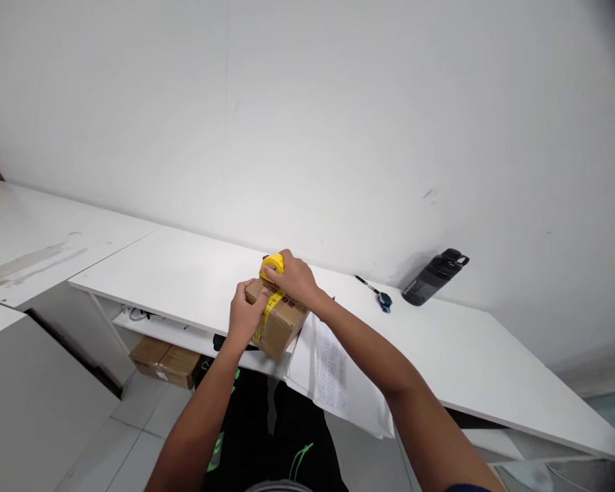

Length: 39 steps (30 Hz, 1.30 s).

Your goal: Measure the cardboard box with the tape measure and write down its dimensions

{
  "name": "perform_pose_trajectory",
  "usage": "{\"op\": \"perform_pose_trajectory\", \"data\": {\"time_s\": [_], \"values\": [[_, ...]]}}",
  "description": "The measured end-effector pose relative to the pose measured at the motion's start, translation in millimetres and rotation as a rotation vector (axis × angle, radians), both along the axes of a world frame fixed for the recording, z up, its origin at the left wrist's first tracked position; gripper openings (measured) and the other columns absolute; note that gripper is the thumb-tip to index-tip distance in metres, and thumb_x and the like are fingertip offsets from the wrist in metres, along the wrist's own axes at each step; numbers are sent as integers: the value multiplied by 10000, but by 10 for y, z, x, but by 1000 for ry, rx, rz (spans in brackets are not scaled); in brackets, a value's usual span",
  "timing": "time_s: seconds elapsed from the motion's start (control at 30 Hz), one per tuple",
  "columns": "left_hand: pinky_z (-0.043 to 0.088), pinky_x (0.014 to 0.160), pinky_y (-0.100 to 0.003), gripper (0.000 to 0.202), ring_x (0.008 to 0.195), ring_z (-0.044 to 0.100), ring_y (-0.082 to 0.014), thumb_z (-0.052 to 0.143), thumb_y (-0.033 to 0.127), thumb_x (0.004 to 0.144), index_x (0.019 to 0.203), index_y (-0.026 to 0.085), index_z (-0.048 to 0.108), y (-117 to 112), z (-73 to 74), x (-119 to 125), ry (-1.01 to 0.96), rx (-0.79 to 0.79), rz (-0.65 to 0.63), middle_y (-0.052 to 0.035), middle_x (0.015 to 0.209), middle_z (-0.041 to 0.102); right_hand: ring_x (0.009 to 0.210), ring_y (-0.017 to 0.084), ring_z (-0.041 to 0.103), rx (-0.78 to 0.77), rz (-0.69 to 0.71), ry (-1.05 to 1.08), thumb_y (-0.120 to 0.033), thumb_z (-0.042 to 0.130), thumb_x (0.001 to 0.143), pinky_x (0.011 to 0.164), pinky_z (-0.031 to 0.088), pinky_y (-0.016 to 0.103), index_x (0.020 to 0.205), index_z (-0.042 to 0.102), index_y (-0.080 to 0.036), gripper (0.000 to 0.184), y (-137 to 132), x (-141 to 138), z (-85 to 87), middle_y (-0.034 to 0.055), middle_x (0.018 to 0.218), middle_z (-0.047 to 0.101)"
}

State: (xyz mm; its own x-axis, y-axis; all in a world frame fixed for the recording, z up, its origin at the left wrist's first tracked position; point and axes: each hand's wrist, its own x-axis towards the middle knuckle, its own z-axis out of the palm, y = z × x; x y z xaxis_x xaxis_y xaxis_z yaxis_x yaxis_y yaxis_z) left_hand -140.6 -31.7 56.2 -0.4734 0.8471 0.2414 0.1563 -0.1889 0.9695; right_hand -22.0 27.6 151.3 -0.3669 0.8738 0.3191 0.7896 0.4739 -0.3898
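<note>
Left hand [244,316] steadying box [279,326] at table [466,355] edge, right hand [293,276] on tape dispenser [271,264].

Count of items, one head view.
Hands 2: left hand [244,316], right hand [293,277]. Cardboard boxes 2: centre box [279,322], lower-left box [167,361]. Tape dispenser [272,264] 1. Bottle [433,277] 1. Pen [366,285] 1. Paper sheet [333,379] 1.
</note>
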Motion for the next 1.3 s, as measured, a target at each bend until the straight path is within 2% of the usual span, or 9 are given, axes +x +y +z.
{"op": "perform_pose_trajectory", "data": {"time_s": [0.17,0.43,0.6,1.03,1.2,1.3], "values": [[528,790,-333,405,916,652,-211,666,425,781,1113,208,584,-6,-27,41,-3,9,37,-72,1043,675,733,224,631,-37,1,5,-570,533,835,546,372,269,1022,508,-217,400,-109,182,12,63,866,696],[532,800,-339,403,913,652,-210,676,408,770,1107,202,595,8,-2,61,-74,17,46,-74,1049,677,711,224,637,-57,-71,19,-538,584,822,556,391,281,1028,529,-237,369,-461,807,-76,47,850,702],[526,799,-329,391,935,645,-208,665,404,781,1110,207,591,10,15,70,-61,24,53,-67,1051,669,695,227,642,-44,-103,43,-566,575,813,556,402,291,1048,527,-233,410,-663,1049,-146,43,821,696],[528,802,-327,397,941,641,-205,655,395,789,1126,201,574,-6,19,76,-53,24,47,-65,1047,664,677,221,636,-51,-119,161,-566,587,790,572,434,308,1058,530,-232,432,-714,1136,-288,39,825,690],[543,809,-333,393,975,647,-216,626,386,811,1150,202,557,-82,-50,72,-124,91,39,-82,1090,658,701,217,634,14,-173,411,-590,600,773,618,473,326,1082,529,-222,486,-554,1116,-283,34,835,682],[547,821,-330,393,1002,646,-217,602,365,818,1170,198,549,-146,-145,60,-185,159,133,-90,1123,651,765,208,634,87,-235,630,-596,624,745,668,501,327,1070,538,-212,510,-424,1080,-278,40,886,677]]}}
